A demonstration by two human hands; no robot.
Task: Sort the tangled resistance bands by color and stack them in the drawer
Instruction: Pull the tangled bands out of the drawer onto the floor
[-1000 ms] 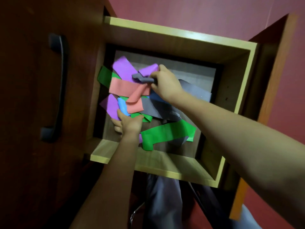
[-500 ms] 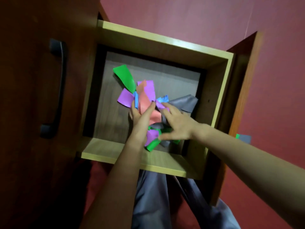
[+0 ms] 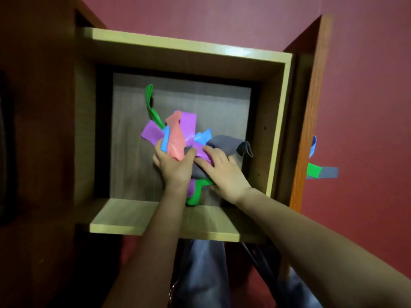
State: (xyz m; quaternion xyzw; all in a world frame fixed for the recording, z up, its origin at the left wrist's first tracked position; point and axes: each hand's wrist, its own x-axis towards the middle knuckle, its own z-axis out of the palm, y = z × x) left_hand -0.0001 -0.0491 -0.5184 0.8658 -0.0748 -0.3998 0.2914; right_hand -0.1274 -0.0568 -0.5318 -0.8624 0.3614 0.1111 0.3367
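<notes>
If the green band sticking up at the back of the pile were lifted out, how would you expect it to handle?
Probably floppy: the green band curls and bends along its length instead of lying flat. Likely light, since its thin strip stands up unsupported. It may snag, as its lower end vanishes under the pink band gathered by the left hand.

Dim, soft, slightly motion-blurred view; glare on drawer (image 3: pixel 233 50) rim, deep shadow at left.

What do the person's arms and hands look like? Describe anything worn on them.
Both forearms are bare as far as the frame shows: no sleeves, gloves, watch or bracelets. No rings are visible on the left hand or the right hand, though the image is soft. Grey trousers show below.
</notes>
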